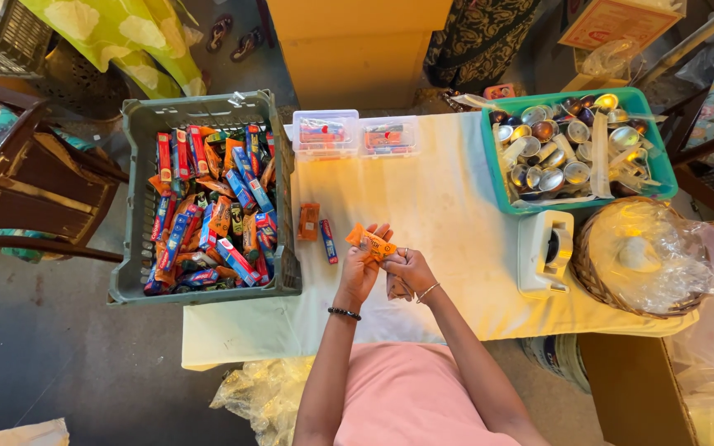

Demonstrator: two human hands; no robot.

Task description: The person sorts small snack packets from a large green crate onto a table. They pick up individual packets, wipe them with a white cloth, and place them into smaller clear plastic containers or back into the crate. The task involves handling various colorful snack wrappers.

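My left hand (360,266) and my right hand (407,269) meet over the white-covered table (440,206), both gripping a small orange packet (372,242). A crumpled wrapper (396,288) hangs under my right hand. Just left of my hands lie an orange packet (308,222) and a blue bar-shaped packet (329,241) on the cloth. Further left stands a grey plastic crate (138,198) full of several red, blue and orange packets (208,206).
Two clear lidded boxes (356,134) sit at the table's far edge. A teal tub (497,177) of shiny metal pieces stands at the right, a white device (544,253) and a plastic-wrapped woven basket (634,260) below it. A wooden chair (18,182) stands left.
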